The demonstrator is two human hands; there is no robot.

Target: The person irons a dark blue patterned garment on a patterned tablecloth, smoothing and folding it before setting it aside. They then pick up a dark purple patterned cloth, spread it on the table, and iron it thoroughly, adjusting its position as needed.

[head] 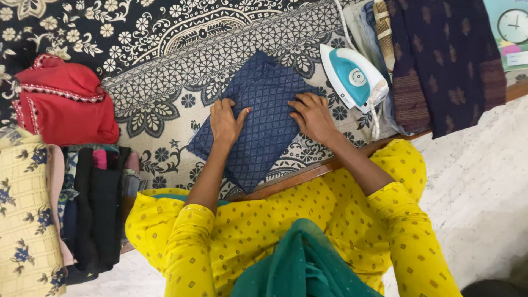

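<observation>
While pressed flat under both palms, folded navy garment [258, 118] near front edge of patterned ironing cloth [165, 93].

Left hand [225, 122] and right hand [312, 116] spread, fingers released, gripping nothing, resting on garment top. Folding apparently done, final smoothing perhaps left. One teal-and-white iron [353, 78] parked just beside, toward right edge. One red garment [63, 102] at left edge, one stack of folded clothes [93, 209] at front-left corner, one dark draped cloth [445, 60] at far-right corner.
</observation>
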